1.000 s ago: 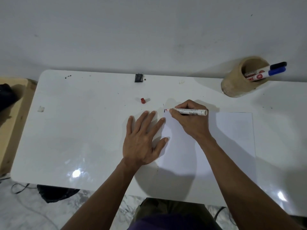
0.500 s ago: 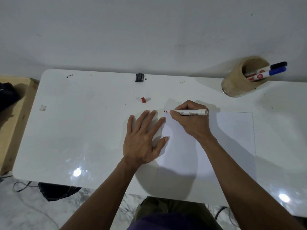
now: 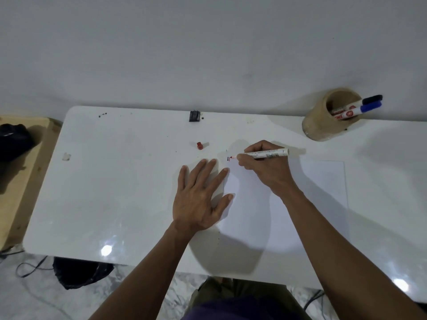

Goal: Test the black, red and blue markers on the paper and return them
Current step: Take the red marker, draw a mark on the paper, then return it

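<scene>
My right hand (image 3: 265, 168) grips the uncapped red marker (image 3: 265, 154), its tip touching the top left corner of the white paper (image 3: 312, 192) beside small dark and red marks (image 3: 229, 158). My left hand (image 3: 199, 197) lies flat with fingers spread, pressing the paper's left edge. The marker's red cap (image 3: 199, 145) lies on the table behind my left hand. The black marker (image 3: 362, 101) and the blue marker (image 3: 360, 110) stand capped in a tan holder (image 3: 323, 125) at the back right.
The white table (image 3: 115, 192) stands against a white wall. A small black clip (image 3: 194, 116) sits at its far edge. A wooden bench (image 3: 16, 181) with a dark object is at the left. A black bag (image 3: 80, 273) and cables lie on the floor.
The red marker's tip has made short strokes at the paper's corner, where a small red mark now shows. My left hand has stayed flat on the paper.
</scene>
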The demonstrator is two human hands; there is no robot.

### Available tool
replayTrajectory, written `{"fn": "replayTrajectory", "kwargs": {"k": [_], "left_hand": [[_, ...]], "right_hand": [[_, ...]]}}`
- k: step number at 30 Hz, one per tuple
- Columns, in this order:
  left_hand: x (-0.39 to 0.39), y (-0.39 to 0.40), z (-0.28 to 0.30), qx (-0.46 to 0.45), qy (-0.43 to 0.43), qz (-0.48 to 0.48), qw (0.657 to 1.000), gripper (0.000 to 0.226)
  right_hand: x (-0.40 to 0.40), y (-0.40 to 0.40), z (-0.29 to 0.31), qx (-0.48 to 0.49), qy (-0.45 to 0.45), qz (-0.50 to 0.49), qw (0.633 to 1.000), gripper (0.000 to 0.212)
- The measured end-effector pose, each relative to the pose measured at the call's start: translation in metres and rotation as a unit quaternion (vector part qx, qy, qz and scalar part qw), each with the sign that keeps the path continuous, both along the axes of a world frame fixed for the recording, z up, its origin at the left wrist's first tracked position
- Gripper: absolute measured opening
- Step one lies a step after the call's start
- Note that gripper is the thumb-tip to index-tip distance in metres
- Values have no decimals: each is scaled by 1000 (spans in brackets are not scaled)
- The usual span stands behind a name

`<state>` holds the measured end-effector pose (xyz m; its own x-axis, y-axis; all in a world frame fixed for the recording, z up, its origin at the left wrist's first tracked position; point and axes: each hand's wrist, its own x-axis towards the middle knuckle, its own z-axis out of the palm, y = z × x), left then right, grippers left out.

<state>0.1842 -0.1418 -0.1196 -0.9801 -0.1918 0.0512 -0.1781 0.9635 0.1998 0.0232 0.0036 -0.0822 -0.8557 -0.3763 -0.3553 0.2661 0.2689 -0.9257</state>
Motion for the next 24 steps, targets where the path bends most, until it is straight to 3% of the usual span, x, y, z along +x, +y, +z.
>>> {"fn": "replayTrajectory", "kwargs": {"k": [5, 8, 11, 16, 20, 24], "left_hand": [[-4, -1, 12, 67, 16, 30, 997, 58], [-18, -10, 30, 115, 82, 127, 982, 46], [-45, -25, 50, 116, 51, 198, 972, 38], [-77, -47, 56, 98, -64, 160, 980, 30], [-80, -53, 50, 99, -70, 172, 978, 20], [-66, -46, 63, 219, -18, 213, 952, 16]], "right_hand": [[-4, 8, 34, -100, -57, -47, 992, 23], [3, 15, 48, -138, -57, -73, 986, 21], [14, 21, 53, -151, -66, -85, 983, 17], [30, 27, 52, -141, -85, -113, 980, 15], [39, 34, 49, -130, -85, -130, 979, 16], [49, 37, 61, -140, -74, -139, 977, 18]]}}
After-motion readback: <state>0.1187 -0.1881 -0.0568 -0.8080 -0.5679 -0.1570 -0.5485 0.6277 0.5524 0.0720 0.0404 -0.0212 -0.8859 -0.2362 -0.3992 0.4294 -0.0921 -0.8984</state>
